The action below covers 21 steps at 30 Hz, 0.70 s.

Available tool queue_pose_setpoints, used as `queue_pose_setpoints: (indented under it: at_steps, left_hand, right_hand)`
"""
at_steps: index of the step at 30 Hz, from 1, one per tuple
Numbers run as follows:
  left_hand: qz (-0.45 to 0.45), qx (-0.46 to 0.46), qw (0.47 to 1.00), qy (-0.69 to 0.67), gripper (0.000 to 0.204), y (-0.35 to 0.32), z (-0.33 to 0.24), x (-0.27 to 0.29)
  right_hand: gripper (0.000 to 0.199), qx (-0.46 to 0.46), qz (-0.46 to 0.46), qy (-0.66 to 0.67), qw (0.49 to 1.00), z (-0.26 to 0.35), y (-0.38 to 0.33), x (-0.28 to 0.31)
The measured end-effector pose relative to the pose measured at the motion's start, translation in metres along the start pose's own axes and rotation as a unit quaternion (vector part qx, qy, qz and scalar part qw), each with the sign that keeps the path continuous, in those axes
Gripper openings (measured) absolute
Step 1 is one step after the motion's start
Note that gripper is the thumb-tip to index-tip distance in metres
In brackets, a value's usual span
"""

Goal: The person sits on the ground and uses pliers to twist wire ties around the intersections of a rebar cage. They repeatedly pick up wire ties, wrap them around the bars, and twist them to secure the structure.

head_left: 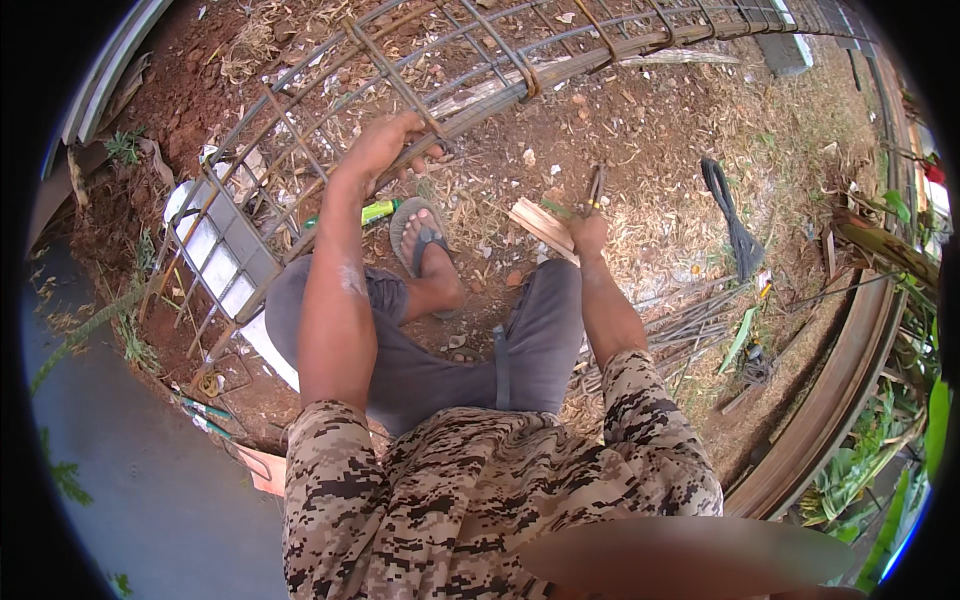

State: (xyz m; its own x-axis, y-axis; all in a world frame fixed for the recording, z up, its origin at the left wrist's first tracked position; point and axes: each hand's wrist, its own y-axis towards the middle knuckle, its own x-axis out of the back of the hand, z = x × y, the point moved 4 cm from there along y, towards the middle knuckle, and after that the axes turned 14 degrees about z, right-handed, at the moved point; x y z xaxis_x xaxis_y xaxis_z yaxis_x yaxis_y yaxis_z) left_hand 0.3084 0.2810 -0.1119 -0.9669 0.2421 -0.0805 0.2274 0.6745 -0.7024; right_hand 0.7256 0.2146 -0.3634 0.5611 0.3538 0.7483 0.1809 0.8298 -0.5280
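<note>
A long cage of steel reinforcing bars (400,82) curves from the lower left across the top of the view. My left hand (385,148) is closed round its near lengthwise bars, fingers curled beneath them. Lower down on the right, my right hand (590,236) grips a slim, dark, two-armed tool (597,188) that looks like a pair of pincers, its narrow end pointing away from me. Part of the tool is hidden in the fist. A pale split piece of wood (541,226) lies just left of that hand.
A bundle of dark tie wire (733,222) lies on the ground at right. Loose steel rods (680,325) lie nearer me. Beside my sandalled foot is a green tube (380,211). Long boards (830,400) edge the right side; a grey surface (150,430) borders the left.
</note>
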Motion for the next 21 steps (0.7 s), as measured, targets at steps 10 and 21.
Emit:
queue_pose_setpoints:
  at_steps: [10, 21]
  left_hand:
    - [-0.007, -0.033, 0.999, 0.024, 0.057, -0.044, -0.017, -0.073]
    - [-0.04, -0.127, 0.94, -0.314, 0.052, -0.036, 0.021, -0.139]
  right_hand:
    - [0.026, 0.071, 0.496, 0.335, 0.798, 0.165, -0.154, 0.165]
    - [0.066, 0.011, 0.617, 0.239, 0.749, 0.285, -0.196, 0.175]
